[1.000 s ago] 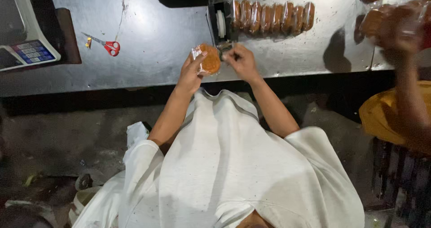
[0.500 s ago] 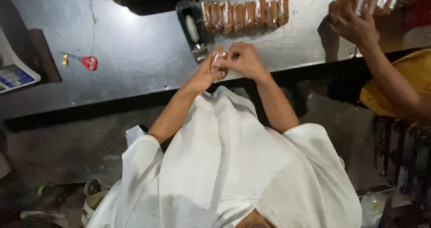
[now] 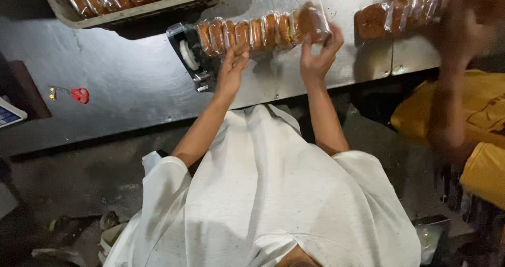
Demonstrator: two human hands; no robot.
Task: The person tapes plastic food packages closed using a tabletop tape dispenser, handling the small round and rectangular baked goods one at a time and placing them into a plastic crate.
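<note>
Your right hand (image 3: 317, 57) is closed around the right end of a row of wrapped brown pastries (image 3: 261, 31), fingers curled over the last packet and thumb beneath it. Your left hand (image 3: 231, 67) rests with loose, slightly spread fingers against the near side of the same row, touching the clear wrapping around its middle without clasping it. The row lies on a grey metal table (image 3: 131, 88), running left to right, and its left end sits just beside a black tape dispenser (image 3: 188, 54) holding a white roll. Behind the dispenser, at the far edge of the table, stands a shallow tray (image 3: 131, 12) filled with more wrapped pastries. Well to the left on the table lies a small red object (image 3: 80, 95) with a thin cord attached, and at the far left edge the corner of a weighing scale (image 3: 10, 114) shows. To the right, a second row of wrapped pastries (image 3: 405, 12) lies on the table, and another person's arm (image 3: 452, 88), blurred, reaches toward it; that person wears a yellow garment (image 3: 473, 120). You wear a white short-sleeved shirt (image 3: 273, 193), and both of your forearms stretch forward over the table edge.
</note>
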